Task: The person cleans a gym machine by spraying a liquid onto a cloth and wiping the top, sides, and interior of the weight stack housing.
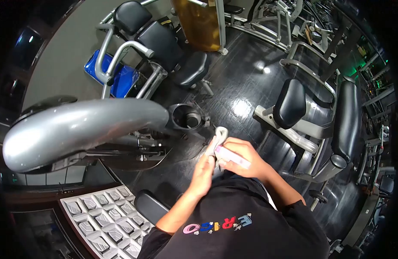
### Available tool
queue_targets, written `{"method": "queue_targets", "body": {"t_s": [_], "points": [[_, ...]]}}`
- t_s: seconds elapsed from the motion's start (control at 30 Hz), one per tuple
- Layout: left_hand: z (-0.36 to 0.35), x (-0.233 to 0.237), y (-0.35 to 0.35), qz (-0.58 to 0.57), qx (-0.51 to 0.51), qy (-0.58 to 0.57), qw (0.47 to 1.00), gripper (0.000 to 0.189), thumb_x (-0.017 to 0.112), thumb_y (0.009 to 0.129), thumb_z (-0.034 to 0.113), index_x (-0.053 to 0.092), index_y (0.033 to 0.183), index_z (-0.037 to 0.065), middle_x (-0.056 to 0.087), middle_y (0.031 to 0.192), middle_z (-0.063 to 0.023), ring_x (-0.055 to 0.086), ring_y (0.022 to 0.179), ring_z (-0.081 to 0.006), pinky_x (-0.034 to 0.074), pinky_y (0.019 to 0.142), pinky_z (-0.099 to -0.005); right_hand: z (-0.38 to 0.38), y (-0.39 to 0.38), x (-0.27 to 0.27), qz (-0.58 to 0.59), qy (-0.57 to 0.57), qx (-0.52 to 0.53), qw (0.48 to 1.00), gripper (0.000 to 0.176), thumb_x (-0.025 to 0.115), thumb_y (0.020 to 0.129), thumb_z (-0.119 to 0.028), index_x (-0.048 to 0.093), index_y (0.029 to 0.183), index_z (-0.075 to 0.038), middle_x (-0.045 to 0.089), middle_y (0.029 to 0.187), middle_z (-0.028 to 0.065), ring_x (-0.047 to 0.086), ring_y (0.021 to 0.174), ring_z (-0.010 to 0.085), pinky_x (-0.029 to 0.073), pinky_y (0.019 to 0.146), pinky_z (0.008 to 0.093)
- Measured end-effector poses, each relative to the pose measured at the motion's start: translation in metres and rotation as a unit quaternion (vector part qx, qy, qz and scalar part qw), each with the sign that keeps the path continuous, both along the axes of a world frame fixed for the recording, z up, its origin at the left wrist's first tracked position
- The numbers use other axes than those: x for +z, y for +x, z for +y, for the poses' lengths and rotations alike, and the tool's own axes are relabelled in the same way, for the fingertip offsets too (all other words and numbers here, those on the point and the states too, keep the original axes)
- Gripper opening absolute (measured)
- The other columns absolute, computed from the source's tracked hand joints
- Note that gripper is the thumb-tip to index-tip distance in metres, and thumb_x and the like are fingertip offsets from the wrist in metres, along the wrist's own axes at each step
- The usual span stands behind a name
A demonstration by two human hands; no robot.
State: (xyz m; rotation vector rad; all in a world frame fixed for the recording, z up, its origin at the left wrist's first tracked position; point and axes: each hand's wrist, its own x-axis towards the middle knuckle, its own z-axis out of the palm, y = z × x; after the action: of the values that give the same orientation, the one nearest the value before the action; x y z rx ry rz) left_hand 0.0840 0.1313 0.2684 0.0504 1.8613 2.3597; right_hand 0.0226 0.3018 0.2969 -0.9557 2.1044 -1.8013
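In front of my body, close to my chest, both hands are together. My left hand (202, 175) is closed on a folded, whitish cloth (221, 133), whose rolled end sticks up past the fingers. Closed around a slim white bottle (234, 157) with a pinkish-purple tip is my right hand (246, 159). The bottle's tip points at the cloth and lies against or very near it. The fingers hide part of both things.
A large silver curved machine cover (86, 129) extends at the left, beside a dark cup holder (187, 116). A black-padded seat machine (162, 45) stands behind it, near a blue bin (123, 80). On the right is a bench with black pads (291, 103). A patterned white panel (106, 216) is at lower left.
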Motion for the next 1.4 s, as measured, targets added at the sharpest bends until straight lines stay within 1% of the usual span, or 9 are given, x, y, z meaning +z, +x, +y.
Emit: {"method": "queue_targets", "body": {"t_s": [0.33,0.4,0.5,0.63,0.8,0.83,1.07,1.2,1.4], "points": [[0.013,-0.009,-0.031,0.072,0.035,-0.054,0.995,0.090,0.071,0.085,0.040,0.021,0.146,-0.001,0.032,0.148,-0.0165,0.028,0.139,-0.0250,0.022,0.114,-0.0402,0.007,-0.044,-0.010,0.041,-0.056,0.083,0.994,0.038,0.067,0.087,-0.030,0.061,0.108,0.001,0.061,0.103,0.0153,0.060,0.096,0.0334,0.049,0.083,0.0400],[0.011,-0.004,-0.033,0.110,0.069,-0.083,0.988,0.077,0.065,0.090,0.038,0.027,0.144,-0.001,0.041,0.142,-0.0150,0.038,0.133,-0.0238,0.028,0.111,-0.0388,0.001,-0.053,-0.011,0.019,-0.059,0.144,0.988,0.039,0.066,0.088,-0.032,0.062,0.109,0.000,0.062,0.102,0.0154,0.060,0.096,0.0333,0.048,0.083,0.0403],[-0.013,-0.027,-0.026,-0.027,0.121,-0.045,0.991,0.053,0.047,0.100,0.037,0.039,0.138,0.000,0.053,0.131,-0.0128,0.050,0.122,-0.0222,0.038,0.105,-0.0376,-0.011,-0.062,-0.007,0.030,-0.039,0.159,0.986,0.041,0.065,0.089,-0.033,0.062,0.113,0.000,0.062,0.101,0.0156,0.061,0.095,0.0344,0.048,0.085,0.0402],[-0.025,-0.019,-0.041,-0.183,0.134,0.189,0.955,0.050,0.047,0.100,0.037,0.042,0.137,0.003,0.050,0.135,-0.0122,0.050,0.124,-0.0242,0.039,0.105,-0.0404,-0.011,-0.071,-0.008,-0.047,-0.049,0.088,0.994,0.037,0.065,0.089,-0.027,0.062,0.114,0.000,0.063,0.100,0.0145,0.062,0.094,0.0302,0.049,0.083,0.0364],[-0.039,-0.020,-0.069,-0.207,0.117,0.181,0.954,0.052,0.048,0.099,0.037,0.042,0.137,0.002,0.052,0.135,-0.0110,0.051,0.124,-0.0245,0.040,0.105,-0.0409,-0.005,-0.084,-0.009,-0.089,-0.014,-0.034,0.995,0.025,0.067,0.086,-0.016,0.063,0.105,0.000,0.059,0.096,0.0118,0.060,0.087,0.0242,0.048,0.078,0.0338],[-0.044,-0.019,-0.077,-0.202,0.103,0.188,0.956,0.052,0.049,0.099,0.036,0.042,0.137,0.001,0.053,0.134,-0.0114,0.051,0.124,-0.0249,0.040,0.105,-0.0411,-0.004,-0.089,-0.012,-0.004,-0.001,-0.038,0.999,0.024,0.066,0.085,-0.012,0.063,0.105,0.001,0.059,0.102,0.0131,0.060,0.094,0.0243,0.048,0.082,0.0332],[-0.041,-0.004,-0.139,-0.200,0.052,0.281,0.937,0.057,0.047,0.097,0.043,0.043,0.137,0.002,0.054,0.134,-0.0133,0.053,0.123,-0.0284,0.041,0.104,-0.0438,0.015,-0.118,-0.033,-0.011,-0.026,-0.014,1.000,0.026,0.061,0.085,-0.013,0.063,0.106,0.002,0.057,0.116,0.0160,0.057,0.108,0.0243,0.046,0.090,0.0344],[-0.009,-0.007,-0.180,-0.214,0.042,0.297,0.930,0.059,0.046,0.096,0.047,0.044,0.137,0.004,0.054,0.134,-0.0121,0.052,0.124,-0.0277,0.039,0.105,-0.0442,0.040,-0.159,-0.031,-0.056,0.011,0.091,0.994,0.028,0.062,0.088,-0.017,0.062,0.109,0.003,0.062,0.098,0.0166,0.060,0.094,0.0296,0.047,0.082,0.0373],[0.049,0.013,-0.249,-0.230,0.064,0.172,0.956,0.065,0.041,0.097,0.053,0.038,0.140,0.004,0.048,0.140,-0.0129,0.049,0.127,-0.0285,0.040,0.105,-0.0457,0.106,-0.245,-0.017,-0.098,-0.007,0.147,0.984,0.019,0.064,0.089,-0.016,0.062,0.097,0.001,0.061,0.083,0.0108,0.062,0.075,0.0224,0.048,0.067,0.0334]]}}
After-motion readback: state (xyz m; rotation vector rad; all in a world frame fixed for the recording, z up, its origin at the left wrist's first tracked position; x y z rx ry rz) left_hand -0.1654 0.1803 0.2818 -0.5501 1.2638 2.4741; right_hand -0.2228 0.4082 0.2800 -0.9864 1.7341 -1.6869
